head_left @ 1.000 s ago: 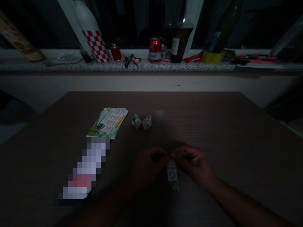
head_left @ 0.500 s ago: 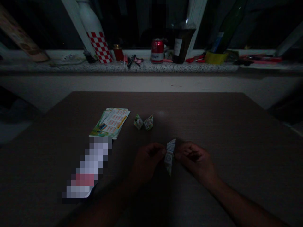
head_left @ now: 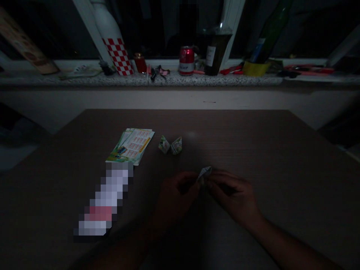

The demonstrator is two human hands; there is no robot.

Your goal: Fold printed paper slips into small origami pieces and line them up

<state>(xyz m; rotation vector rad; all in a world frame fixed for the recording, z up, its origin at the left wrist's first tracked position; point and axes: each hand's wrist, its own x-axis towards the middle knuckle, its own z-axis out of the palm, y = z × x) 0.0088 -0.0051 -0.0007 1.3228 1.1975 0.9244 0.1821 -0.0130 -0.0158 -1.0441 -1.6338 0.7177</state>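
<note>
A small folded piece of printed paper [head_left: 204, 172] is pinched between both hands above the table. My left hand [head_left: 178, 191] grips its left side with thumb and fingers closed. On its other side, my right hand [head_left: 234, 191] is closed on it too, thumb below and fingers behind. The lower part of the paper is hidden by my fingers and the dim light. Beyond my hands stand two small folded paper pieces, a left one [head_left: 164, 145] and a right one [head_left: 177, 146], close together with their points up.
Left of them lies a stack of printed calendar sheets [head_left: 135, 144], with a blurred-out phone-like object [head_left: 105, 198] nearer me. Behind the brown table [head_left: 239, 131], the windowsill [head_left: 168, 79] holds a checkered bottle [head_left: 119, 56], a red can [head_left: 186, 60] and a green bottle [head_left: 270, 33].
The paper, held long and upright before, now shows only a short, slanted upper part. Both hands have drawn closer together around it; the standing folded pieces have not moved.
</note>
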